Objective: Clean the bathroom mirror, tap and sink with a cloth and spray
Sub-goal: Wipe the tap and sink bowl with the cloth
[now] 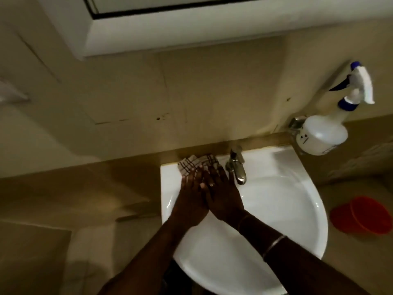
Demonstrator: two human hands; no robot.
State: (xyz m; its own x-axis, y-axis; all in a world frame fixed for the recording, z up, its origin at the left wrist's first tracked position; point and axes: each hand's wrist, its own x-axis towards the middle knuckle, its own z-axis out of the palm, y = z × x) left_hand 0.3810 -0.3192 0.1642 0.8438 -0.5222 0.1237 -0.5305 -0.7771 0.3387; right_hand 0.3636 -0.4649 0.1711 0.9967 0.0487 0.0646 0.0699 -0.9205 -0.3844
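A checked cloth [194, 163] lies on the back left rim of the white sink [293, 201], just left of the chrome tap [237, 167]. My left hand [191, 199] and my right hand [223, 194] press flat on the cloth side by side, fingers spread, the right partly over the left. A white spray bottle [323, 133] with a blue collar stands on the ledge at the far right, away from both hands. The bottom edge of the mirror cabinet [170, 33] shows at the top.
An orange-red plastic cup [363, 213] lies on its side to the right of the sink. A beige tiled ledge [85, 182] runs along the wall behind the basin. A pale cloth or towel [365, 162] sits at the far right edge.
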